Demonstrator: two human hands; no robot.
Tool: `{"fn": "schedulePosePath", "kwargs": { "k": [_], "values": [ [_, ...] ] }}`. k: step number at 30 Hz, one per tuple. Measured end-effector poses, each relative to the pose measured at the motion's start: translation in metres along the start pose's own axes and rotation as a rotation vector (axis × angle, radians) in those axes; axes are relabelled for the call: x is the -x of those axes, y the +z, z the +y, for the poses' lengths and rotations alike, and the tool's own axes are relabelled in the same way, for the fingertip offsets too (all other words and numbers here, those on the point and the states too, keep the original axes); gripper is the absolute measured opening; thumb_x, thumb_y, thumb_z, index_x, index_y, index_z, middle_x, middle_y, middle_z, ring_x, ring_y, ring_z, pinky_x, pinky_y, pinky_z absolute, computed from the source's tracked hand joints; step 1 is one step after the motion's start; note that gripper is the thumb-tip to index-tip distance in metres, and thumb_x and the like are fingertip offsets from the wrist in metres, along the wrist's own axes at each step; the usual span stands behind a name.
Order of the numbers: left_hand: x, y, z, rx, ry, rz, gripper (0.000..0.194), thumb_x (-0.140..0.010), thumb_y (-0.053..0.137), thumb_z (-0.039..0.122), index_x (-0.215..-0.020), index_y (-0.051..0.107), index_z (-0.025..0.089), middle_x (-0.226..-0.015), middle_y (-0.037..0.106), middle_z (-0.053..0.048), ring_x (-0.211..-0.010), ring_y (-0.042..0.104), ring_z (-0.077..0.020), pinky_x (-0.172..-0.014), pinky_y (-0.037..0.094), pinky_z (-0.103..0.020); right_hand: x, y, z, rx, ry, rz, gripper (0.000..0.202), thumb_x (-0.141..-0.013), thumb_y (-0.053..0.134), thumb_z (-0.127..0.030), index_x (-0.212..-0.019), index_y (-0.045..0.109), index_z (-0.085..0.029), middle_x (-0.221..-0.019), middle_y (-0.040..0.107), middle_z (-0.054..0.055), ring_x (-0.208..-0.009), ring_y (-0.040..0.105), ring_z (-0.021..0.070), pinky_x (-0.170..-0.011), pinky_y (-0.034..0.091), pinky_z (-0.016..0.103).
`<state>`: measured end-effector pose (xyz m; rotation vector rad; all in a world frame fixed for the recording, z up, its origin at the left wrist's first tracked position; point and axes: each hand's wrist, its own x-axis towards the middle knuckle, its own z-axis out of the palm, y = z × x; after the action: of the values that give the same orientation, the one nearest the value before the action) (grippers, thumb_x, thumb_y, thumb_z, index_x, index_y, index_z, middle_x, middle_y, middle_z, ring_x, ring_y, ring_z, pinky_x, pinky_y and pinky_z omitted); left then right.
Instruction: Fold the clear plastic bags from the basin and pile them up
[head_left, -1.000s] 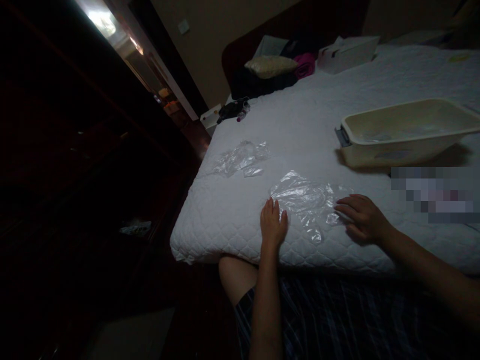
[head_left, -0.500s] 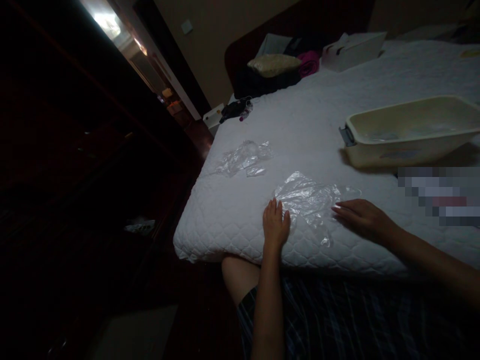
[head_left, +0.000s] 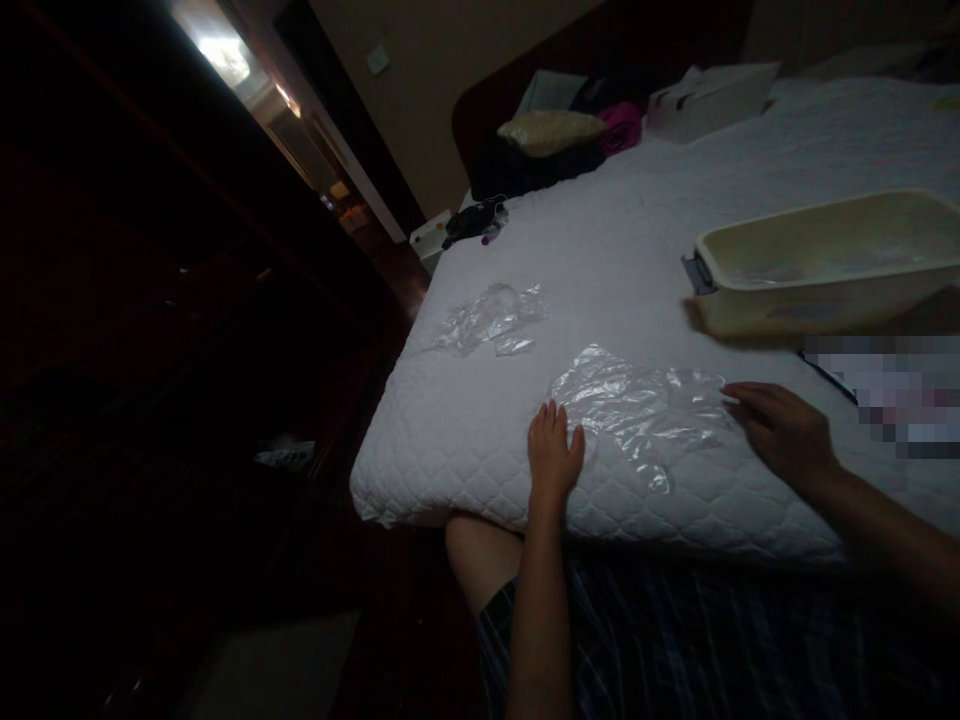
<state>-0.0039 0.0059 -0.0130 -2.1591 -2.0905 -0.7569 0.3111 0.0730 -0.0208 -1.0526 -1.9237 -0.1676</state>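
Observation:
A clear plastic bag (head_left: 622,395) lies spread and wrinkled on the white quilted bed (head_left: 465,440). My left hand (head_left: 553,450) rests flat at the bag's left edge with its fingers apart, holding nothing. At the bag's right end is my right hand (head_left: 780,430), its thumb and fingertips close together near the bag's edge; whether they pinch the film is too small to tell. Farther back to the left, a second crumpled clear plastic bag (head_left: 491,318) lies on the bed, with neither hand on it.
A cream plastic bin (head_left: 817,305) with a grey handle stands on the bed at the right. Behind are a white box (head_left: 709,103), a yellowish pillow (head_left: 551,132), a rolled magenta cloth (head_left: 621,130) and dark items. The bed's left edge drops to a dark floor.
My right hand has moved to the right, and the right part of the bag now lies more spread out. My left hand has stayed at the bag's left edge.

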Motion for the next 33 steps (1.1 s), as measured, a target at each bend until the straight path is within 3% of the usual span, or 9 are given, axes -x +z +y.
{"fn": "schedulePosePath", "kwargs": {
  "k": [12, 18, 27, 30, 33],
  "values": [
    [0.0, 0.0, 0.0, -0.001, 0.0, 0.0, 0.045, -0.093, 0.047, 0.033, -0.133, 0.05, 0.013, -0.143, 0.047, -0.013, -0.136, 0.039, -0.0261, -0.111, 0.037, -0.046, 0.004, -0.012, -0.003, 0.009, -0.461, -0.189, 0.031, -0.081, 0.063, -0.015, -0.111, 0.065, -0.023, -0.105, 0.07, 0.01, -0.092, 0.066, 0.0223, -0.077, 0.054, 0.036],
    [0.0, 0.0, 0.0, -0.001, 0.0, 0.014, 0.043, -0.093, 0.047, 0.032, -0.132, 0.05, 0.015, -0.143, 0.048, -0.012, -0.136, 0.04, -0.0263, -0.11, 0.037, -0.048, 0.012, -0.017, -0.003, -0.008, -0.471, -0.23, 0.04, -0.08, 0.064, -0.017, -0.119, 0.061, -0.026, -0.107, 0.07, 0.008, -0.091, 0.066, 0.0211, -0.077, 0.055, 0.037],
    [0.0, 0.003, -0.001, -0.013, 0.022, 0.029, 0.043, -0.092, 0.049, 0.032, -0.131, 0.051, 0.013, -0.142, 0.049, -0.014, -0.136, 0.04, -0.0261, -0.11, 0.037, -0.046, -0.011, -0.02, -0.024, -0.017, -0.8, -0.345, 0.042, -0.086, 0.051, -0.009, -0.125, 0.059, -0.023, -0.117, 0.068, 0.007, -0.101, 0.065, 0.0186, -0.08, 0.055, 0.036],
    [0.0, 0.003, -0.001, -0.013, 0.018, 0.024, 0.042, -0.093, 0.048, 0.032, -0.131, 0.051, 0.015, -0.141, 0.049, -0.013, -0.136, 0.041, -0.0259, -0.11, 0.038, -0.047, -0.014, -0.018, -0.024, -0.046, -0.815, -0.352, 0.04, -0.088, 0.047, -0.008, -0.122, 0.06, -0.022, -0.117, 0.068, 0.007, -0.099, 0.065, 0.0187, -0.078, 0.054, 0.036],
    [0.0, 0.002, -0.001, -0.013, 0.012, 0.016, 0.042, -0.093, 0.047, 0.032, -0.13, 0.052, 0.014, -0.142, 0.049, -0.012, -0.136, 0.041, -0.0259, -0.111, 0.037, -0.047, -0.012, -0.015, -0.023, -0.132, -0.705, -0.335, 0.04, -0.088, 0.047, -0.009, -0.122, 0.061, -0.023, -0.113, 0.07, 0.007, -0.096, 0.066, 0.0187, -0.077, 0.054, 0.036]
  ]
}}
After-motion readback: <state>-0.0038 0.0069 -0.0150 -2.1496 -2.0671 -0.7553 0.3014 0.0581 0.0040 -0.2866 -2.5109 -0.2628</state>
